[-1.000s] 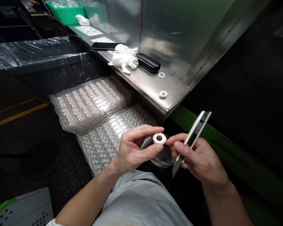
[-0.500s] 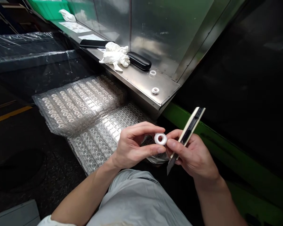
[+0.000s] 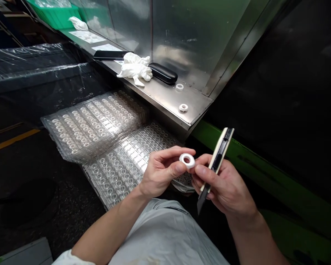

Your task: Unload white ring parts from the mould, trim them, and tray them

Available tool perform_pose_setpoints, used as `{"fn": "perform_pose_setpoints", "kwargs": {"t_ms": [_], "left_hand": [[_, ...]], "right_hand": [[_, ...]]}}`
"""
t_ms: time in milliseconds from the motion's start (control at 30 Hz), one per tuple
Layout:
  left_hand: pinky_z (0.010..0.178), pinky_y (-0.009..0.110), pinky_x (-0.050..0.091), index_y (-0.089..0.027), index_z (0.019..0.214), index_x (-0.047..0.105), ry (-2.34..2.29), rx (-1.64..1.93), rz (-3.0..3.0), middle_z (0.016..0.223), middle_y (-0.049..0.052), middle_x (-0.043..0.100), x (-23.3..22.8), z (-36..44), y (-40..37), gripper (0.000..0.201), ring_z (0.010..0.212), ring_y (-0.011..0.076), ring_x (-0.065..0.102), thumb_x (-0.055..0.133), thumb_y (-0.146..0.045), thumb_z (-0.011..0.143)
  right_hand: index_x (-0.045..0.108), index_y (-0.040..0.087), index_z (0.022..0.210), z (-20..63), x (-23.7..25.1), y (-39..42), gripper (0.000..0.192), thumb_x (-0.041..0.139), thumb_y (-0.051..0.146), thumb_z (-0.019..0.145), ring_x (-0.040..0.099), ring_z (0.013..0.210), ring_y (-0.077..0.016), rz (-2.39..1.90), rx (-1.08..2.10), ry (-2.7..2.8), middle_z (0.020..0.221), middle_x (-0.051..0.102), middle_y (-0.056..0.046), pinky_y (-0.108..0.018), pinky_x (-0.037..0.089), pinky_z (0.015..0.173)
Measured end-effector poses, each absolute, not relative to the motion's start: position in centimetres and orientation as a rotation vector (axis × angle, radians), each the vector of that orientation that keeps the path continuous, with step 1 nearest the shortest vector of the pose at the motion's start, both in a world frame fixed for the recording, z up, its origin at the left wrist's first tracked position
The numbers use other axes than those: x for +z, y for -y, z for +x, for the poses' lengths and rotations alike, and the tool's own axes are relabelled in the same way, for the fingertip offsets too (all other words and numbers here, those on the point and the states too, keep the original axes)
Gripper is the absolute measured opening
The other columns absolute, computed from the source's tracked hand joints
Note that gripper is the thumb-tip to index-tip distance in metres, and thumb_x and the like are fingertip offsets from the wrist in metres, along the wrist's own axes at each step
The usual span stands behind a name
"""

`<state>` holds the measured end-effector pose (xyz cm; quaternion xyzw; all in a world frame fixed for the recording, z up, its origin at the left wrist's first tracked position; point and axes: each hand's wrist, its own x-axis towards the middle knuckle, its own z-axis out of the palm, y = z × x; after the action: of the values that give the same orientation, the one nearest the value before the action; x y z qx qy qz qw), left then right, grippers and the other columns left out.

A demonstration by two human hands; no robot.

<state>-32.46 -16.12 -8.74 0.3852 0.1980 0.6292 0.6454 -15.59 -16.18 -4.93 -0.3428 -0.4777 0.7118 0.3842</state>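
Observation:
A small white plastic ring (image 3: 191, 162) is held up in front of my body, its hole facing the camera at a tilt. My left hand (image 3: 160, 172) pinches it from the left between thumb and fingers. From the other side, the thumb and fingertip of my right hand (image 3: 225, 182) touch the ring's right edge. That same hand grips a utility knife (image 3: 218, 155) with a pale and black handle; its dark blade is out and points down, away from the ring. Part of the knife is hidden by the fingers.
Two more white rings, one nearer (image 3: 183, 108) and one farther (image 3: 179, 87), sit on the metal ledge (image 3: 165, 99). Beside them lie a black case (image 3: 164, 73) and white gloves (image 3: 136, 69). Clear trays (image 3: 93, 121) of rings are stacked below. A green bin (image 3: 53, 14) stands far left.
The ring has tilted, showing its face more from above. My left thumb and fingers have closed in on it, and the knife has shifted slightly left and down.

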Motion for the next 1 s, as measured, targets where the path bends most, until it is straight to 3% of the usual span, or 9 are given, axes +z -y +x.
{"fn": "perform_pose_setpoints", "kwargs": {"t_ms": [267, 567, 700, 800, 1000], "left_hand": [[0.078, 0.021, 0.058, -0.020, 0.113, 0.081, -0.318, 1.368, 0.752, 0.083, 0.006, 0.075, -9.3, -32.3, 16.0, 0.033, 0.078, 0.0121, 0.070, 0.086, -0.037, 0.085], [0.086, 0.022, 0.064, -0.021, 0.117, 0.079, -0.329, 1.394, 0.855, 0.106, 0.008, 0.080, -9.1, -33.0, 16.0, 0.031, 0.089, 0.0157, 0.078, 0.085, -0.022, 0.086], [0.081, 0.020, 0.065, -0.019, 0.113, 0.080, -0.314, 1.374, 0.847, 0.101, 0.007, 0.081, -8.5, -32.9, 16.1, 0.035, 0.084, 0.0153, 0.078, 0.089, -0.017, 0.079], [0.074, 0.017, 0.065, -0.018, 0.108, 0.081, -0.309, 1.370, 0.799, 0.092, 0.005, 0.081, -7.9, -32.9, 16.1, 0.034, 0.076, 0.0128, 0.076, 0.093, -0.021, 0.076], [0.072, 0.018, 0.065, -0.017, 0.106, 0.082, -0.311, 1.376, 0.704, 0.089, 0.006, 0.081, -7.1, -33.4, 16.1, 0.029, 0.073, 0.0126, 0.076, 0.089, -0.032, 0.083]], "right_hand": [[0.076, 0.021, 0.094, -13.8, -5.2, 16.6, 0.018, 0.069, 0.037, 0.098, 0.047, 0.048, -0.0048, -0.864, 1.765, 1.216, 0.069, 0.062, 0.001, -0.018, 0.037, 0.045], [0.080, 0.023, 0.097, -12.0, -3.5, 16.8, 0.013, 0.071, 0.033, 0.097, 0.055, 0.057, -0.0093, -0.915, 1.520, 1.475, 0.071, 0.061, -0.001, -0.019, 0.047, 0.047], [0.080, 0.022, 0.094, -11.6, -2.5, 16.8, 0.010, 0.074, 0.031, 0.095, 0.062, 0.062, -0.0110, -0.930, 1.393, 1.465, 0.084, 0.066, -0.004, -0.023, 0.055, 0.054], [0.079, 0.023, 0.096, -11.3, -1.6, 16.7, 0.007, 0.076, 0.027, 0.092, 0.068, 0.071, -0.0132, -0.916, 1.252, 1.423, 0.097, 0.068, -0.005, -0.025, 0.062, 0.064], [0.077, 0.023, 0.097, -11.7, -0.9, 16.4, 0.008, 0.070, 0.020, 0.094, 0.070, 0.075, -0.0119, -0.966, 1.141, 1.371, 0.093, 0.067, -0.003, -0.020, 0.062, 0.069]]}}
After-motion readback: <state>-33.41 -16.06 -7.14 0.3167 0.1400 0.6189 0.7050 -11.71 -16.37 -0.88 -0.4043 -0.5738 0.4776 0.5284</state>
